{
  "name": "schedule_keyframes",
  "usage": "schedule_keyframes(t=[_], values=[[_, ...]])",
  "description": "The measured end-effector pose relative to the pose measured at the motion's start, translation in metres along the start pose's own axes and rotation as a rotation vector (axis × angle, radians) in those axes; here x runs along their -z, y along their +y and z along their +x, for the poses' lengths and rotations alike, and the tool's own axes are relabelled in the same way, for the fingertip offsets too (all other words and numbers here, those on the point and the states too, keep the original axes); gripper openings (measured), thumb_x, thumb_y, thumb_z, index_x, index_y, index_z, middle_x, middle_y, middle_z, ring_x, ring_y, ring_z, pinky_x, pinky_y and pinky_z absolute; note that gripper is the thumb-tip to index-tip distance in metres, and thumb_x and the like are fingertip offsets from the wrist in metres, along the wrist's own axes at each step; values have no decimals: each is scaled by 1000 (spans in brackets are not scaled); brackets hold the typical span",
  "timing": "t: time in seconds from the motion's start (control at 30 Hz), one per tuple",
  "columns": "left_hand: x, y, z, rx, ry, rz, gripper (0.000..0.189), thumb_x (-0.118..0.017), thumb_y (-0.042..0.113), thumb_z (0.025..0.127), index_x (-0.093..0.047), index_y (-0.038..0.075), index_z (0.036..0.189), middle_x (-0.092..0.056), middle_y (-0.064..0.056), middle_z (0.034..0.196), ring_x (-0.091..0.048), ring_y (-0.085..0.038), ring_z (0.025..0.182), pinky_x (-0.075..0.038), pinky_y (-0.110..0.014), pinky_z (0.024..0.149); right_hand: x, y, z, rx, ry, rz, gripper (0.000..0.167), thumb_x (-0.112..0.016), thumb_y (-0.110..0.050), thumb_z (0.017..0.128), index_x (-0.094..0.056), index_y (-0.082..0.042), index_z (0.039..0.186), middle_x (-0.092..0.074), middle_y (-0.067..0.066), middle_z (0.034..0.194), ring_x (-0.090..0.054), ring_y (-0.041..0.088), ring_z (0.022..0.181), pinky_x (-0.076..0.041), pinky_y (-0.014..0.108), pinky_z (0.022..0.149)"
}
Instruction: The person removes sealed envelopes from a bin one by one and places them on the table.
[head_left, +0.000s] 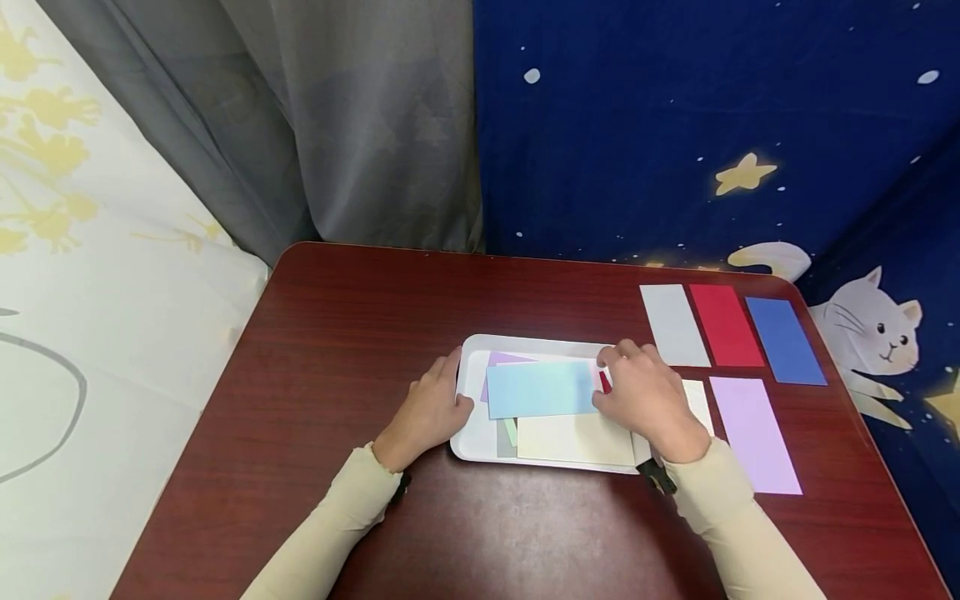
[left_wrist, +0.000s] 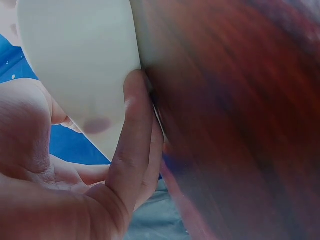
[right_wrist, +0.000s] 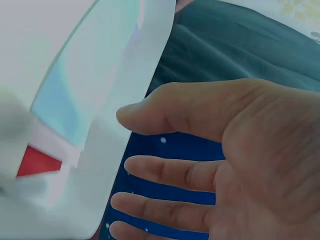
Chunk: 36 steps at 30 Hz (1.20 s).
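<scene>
A white tray (head_left: 480, 442) lies on the table with paper cards in it. On top are a light blue card (head_left: 540, 390) and a cream card (head_left: 573, 440); parts of a purple card (head_left: 495, 360), a grey one and a green one show beneath. My left hand (head_left: 429, 408) holds the tray's left end, fingers along the outside and thumb at the rim. Over the right end is my right hand (head_left: 647, 398), hiding that part. The right wrist view shows its thumb (right_wrist: 170, 107) overlapping the tray edge and its fingers extended beside it. A small red piece (right_wrist: 37, 162) shows in the tray.
Right of the tray, white (head_left: 675, 325), red (head_left: 726, 325) and blue (head_left: 786, 340) cards lie in a row. Nearer are a lilac card (head_left: 756, 433) and a partly hidden cream card (head_left: 697, 402). Curtains hang behind the dark red table (head_left: 360, 317).
</scene>
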<state>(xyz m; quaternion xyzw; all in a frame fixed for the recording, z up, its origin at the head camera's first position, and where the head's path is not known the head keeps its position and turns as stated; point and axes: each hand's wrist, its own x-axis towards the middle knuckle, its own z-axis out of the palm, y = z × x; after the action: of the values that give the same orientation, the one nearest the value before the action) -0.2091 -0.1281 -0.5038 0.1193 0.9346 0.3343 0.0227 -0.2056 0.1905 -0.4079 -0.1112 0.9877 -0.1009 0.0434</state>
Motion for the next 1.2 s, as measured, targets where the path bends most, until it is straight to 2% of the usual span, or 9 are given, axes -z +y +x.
schedule_keyframes(t=[0.2, 0.43, 0.6, 0.7, 0.87, 0.93, 1.03, 1.17, 1.2], values=[[13, 18, -5, 32, -30, 4, 78, -65, 9, 92, -39, -9, 163, -60, -27, 145, -66, -48, 125, -51, -66, 105, -13, -13, 8, 65, -19, -7, 42, -85, -19, 85, -75, -2, 122, -68, 19, 130, -60, 42, 114, -59, 59, 75], [13, 19, -4, 52, -46, 35, 78, -66, 9, 95, -38, -7, 166, -59, -25, 148, -66, -44, 128, -51, -63, 106, -25, -27, 15, 138, -62, -6, 38, -86, -16, 84, -77, -7, 119, -67, 15, 136, -61, 42, 118, -58, 55, 80], [12, 18, -4, 38, -41, 17, 78, -66, 9, 95, -38, -7, 165, -59, -26, 148, -65, -45, 128, -50, -65, 106, -33, -31, 16, 188, -78, 11, 40, -88, -10, 79, -78, -10, 118, -63, 17, 147, -59, 44, 128, -58, 57, 86], [4, 6, -2, 7, -16, 8, 79, -65, 11, 92, -39, -7, 164, -60, -26, 146, -66, -46, 127, -50, -68, 104, -37, -33, 17, 226, -91, 14, 43, -89, -5, 77, -78, -11, 118, -61, 20, 151, -57, 45, 134, -56, 59, 95], [-19, -22, 6, -36, 31, 46, 82, -64, 15, 90, -38, -7, 165, -60, -25, 147, -66, -44, 127, -52, -68, 100, -41, -33, 19, 250, -123, 22, 48, -88, 2, 78, -77, -10, 123, -60, 21, 155, -54, 46, 144, -52, 61, 107], [-23, -25, 7, -35, 36, 51, 82, -65, 16, 90, -38, -6, 165, -60, -24, 148, -66, -42, 128, -51, -68, 100, -42, -33, 20, 255, -121, 23, 48, -88, 3, 78, -76, -10, 123, -61, 20, 153, -55, 46, 143, -52, 61, 106], [-20, -22, 5, -39, 34, 50, 82, -64, 16, 91, -38, -5, 166, -60, -23, 150, -65, -42, 130, -51, -67, 103, -43, -32, 21, 265, -110, 15, 49, -88, 4, 77, -76, -10, 122, -63, 18, 148, -61, 45, 135, -54, 59, 102], [-18, -20, 5, -45, 41, 22, 81, -64, 15, 91, -39, -6, 165, -60, -25, 148, -66, -43, 129, -50, -68, 103, -44, -31, 22, 278, -98, -5, 50, -89, 3, 76, -77, -11, 123, -64, 15, 142, -65, 43, 123, -56, 58, 95], [-21, -23, 7, -43, 47, 15, 82, -65, 15, 90, -39, -5, 165, -61, -24, 147, -66, -44, 127, -51, -69, 101, -44, -31, 22, 277, -97, -7, 50, -89, 2, 76, -77, -11, 123, -64, 15, 141, -65, 43, 122, -56, 58, 95]])
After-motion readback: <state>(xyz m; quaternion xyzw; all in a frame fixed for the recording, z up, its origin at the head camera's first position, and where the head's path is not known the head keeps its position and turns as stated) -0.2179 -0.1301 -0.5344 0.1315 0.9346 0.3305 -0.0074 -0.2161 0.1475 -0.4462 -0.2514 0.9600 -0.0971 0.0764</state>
